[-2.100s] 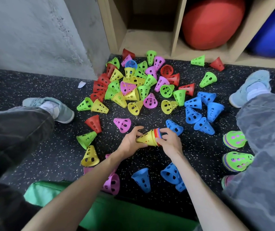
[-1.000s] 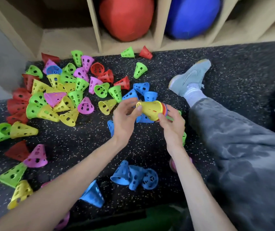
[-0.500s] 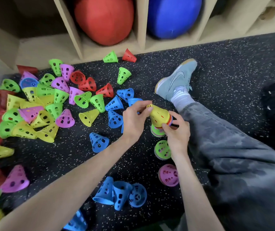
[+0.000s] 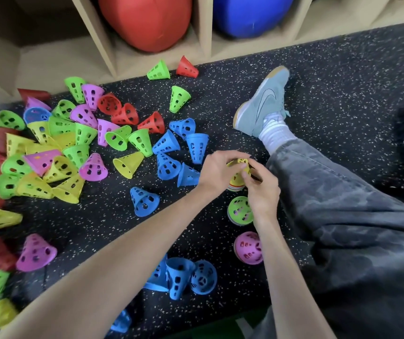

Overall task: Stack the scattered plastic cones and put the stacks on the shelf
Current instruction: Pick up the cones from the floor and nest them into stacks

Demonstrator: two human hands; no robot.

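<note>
The yellow-topped stack [image 4: 237, 178] has come down upright onto the floor [image 4: 330, 77]; left hand [image 4: 217, 170] and right hand [image 4: 262, 192] both grip it

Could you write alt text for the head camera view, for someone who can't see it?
Both hands, left hand and right hand, grip a yellow-topped cone stack upright on a speckled black floor; loose coloured cones lie scattered before a wooden shelf.

Both hands grip a yellow-topped cone stack [image 4: 238, 176] standing upright on the speckled floor [image 4: 330, 77], left hand [image 4: 217, 168] and right hand [image 4: 262, 192] curled around it. A green-topped stack [image 4: 240, 211] stands just beside.
</note>
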